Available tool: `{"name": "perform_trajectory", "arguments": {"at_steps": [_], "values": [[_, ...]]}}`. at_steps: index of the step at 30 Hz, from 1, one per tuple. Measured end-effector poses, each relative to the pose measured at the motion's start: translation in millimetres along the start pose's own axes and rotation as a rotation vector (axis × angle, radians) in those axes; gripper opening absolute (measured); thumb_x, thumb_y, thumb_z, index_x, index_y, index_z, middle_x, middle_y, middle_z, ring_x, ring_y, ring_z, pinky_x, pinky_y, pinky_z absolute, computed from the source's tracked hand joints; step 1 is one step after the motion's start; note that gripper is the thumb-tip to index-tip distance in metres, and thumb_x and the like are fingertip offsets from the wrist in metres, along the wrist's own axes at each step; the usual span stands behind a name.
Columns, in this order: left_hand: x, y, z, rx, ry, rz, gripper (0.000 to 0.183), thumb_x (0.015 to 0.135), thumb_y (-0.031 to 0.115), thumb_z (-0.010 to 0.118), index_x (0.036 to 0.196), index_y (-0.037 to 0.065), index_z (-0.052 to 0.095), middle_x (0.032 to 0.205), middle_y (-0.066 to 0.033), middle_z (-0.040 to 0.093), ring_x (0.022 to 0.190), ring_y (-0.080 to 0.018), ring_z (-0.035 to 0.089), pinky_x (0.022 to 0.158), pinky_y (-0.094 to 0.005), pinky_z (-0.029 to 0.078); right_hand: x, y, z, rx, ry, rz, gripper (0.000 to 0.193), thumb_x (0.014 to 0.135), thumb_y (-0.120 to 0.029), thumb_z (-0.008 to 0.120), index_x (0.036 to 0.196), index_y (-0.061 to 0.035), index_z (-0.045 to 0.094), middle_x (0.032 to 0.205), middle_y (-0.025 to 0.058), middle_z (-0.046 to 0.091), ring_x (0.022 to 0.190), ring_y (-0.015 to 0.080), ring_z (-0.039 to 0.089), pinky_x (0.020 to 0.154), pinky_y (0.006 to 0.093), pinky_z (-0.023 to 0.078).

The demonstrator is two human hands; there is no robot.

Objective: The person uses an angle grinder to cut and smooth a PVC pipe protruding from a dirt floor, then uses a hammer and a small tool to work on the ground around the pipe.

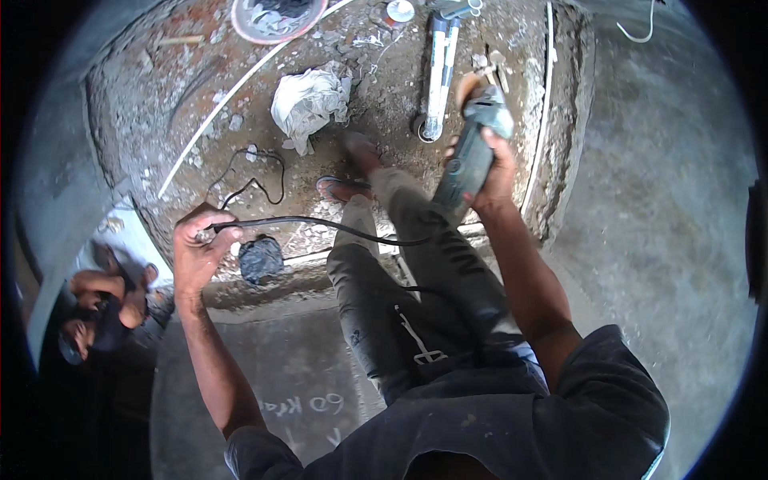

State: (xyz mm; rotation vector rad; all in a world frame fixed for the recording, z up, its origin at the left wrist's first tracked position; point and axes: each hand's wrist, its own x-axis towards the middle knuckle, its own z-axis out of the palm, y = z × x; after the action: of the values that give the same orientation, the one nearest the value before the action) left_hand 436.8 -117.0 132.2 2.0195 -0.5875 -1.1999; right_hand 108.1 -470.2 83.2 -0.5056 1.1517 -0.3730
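Note:
My right hand (pixel 498 172) is wrapped round the body of a dark green angle grinder (pixel 466 168). The tool's grey head points away from me, with a tan disc (pixel 467 86) at its far end, slightly blurred. From the grinder's rear a black power cord (pixel 320 222) runs left across my legs. My left hand (pixel 202 236) is closed round that cord near its far-left stretch, and a thinner dark length (pixel 268 188) loops on the ground beyond it. Whether the cord's plug is inside my left fingers is hidden.
I stand in a rough, rubble-strewn recess. A crumpled white sack (pixel 310 104), black plastic bag (pixel 261 260), white pipes (pixel 438 76), thin white conduit (pixel 232 116), pink-rimmed basin (pixel 278 36) and can (pixel 398 11) lie around. Another person (pixel 108 300) is at the left.

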Motion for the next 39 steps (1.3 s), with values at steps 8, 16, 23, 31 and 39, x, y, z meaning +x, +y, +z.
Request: {"name": "perform_trajectory", "arguments": {"at_steps": [8,16,23,31,39], "values": [[65.5,-40.3,-65.5,0.252,0.121,0.0,0.012,0.088,-0.004,0.079,0.099,-0.003,0.075,0.093,-0.0056,0.073,0.087,-0.0149,0.064,0.085,-0.0299,0.051,79.5,124.5,58.2,0.082,0.134,0.205,0.037,0.093,-0.031,0.073,0.115,-0.0021,0.063,0.092,0.0119,0.069,0.077,0.0241,0.071,0.069,0.0408,0.06],[185.9,-120.9,-85.3,0.505,-0.09,-0.081,0.014,0.087,0.005,0.083,0.097,-0.003,0.077,0.092,-0.0141,0.075,0.081,-0.0237,0.071,0.081,-0.0346,0.056,140.2,226.4,73.4,0.168,0.257,0.121,0.043,0.088,-0.027,0.079,0.119,-0.0009,0.066,0.093,0.0112,0.071,0.074,0.0246,0.073,0.065,0.0399,0.061],[291.6,-201.5,1.2,0.82,-0.368,-0.003,0.022,0.083,0.027,0.081,0.089,0.006,0.079,0.091,-0.0135,0.078,0.086,-0.0325,0.075,0.086,-0.0436,0.057,171.6,286.1,23.0,0.141,0.398,0.108,0.042,0.087,-0.03,0.076,0.112,0.0026,0.065,0.088,0.0134,0.07,0.072,0.0262,0.072,0.066,0.0412,0.061],[366.6,-268.0,195.1,0.445,-0.843,0.213,0.022,0.093,0.021,0.07,0.095,-0.001,0.073,0.091,-0.0243,0.071,0.092,-0.045,0.069,0.08,-0.0504,0.053,249.8,406.0,-74.7,0.113,0.582,0.075,0.05,0.086,-0.037,0.076,0.113,0.0021,0.062,0.088,0.0151,0.07,0.071,0.027,0.071,0.065,0.0412,0.06],[435.9,-299.7,408.5,0.199,-0.532,0.604,0.017,0.094,0.002,0.057,0.102,0.0,0.072,0.096,-0.0234,0.074,0.095,-0.0458,0.07,0.089,-0.0528,0.054,308.5,418.5,-141.0,0.254,0.598,-0.051,0.054,0.085,-0.036,0.077,0.118,0.0018,0.058,0.088,0.0156,0.067,0.072,0.028,0.069,0.066,0.042,0.059]]}}
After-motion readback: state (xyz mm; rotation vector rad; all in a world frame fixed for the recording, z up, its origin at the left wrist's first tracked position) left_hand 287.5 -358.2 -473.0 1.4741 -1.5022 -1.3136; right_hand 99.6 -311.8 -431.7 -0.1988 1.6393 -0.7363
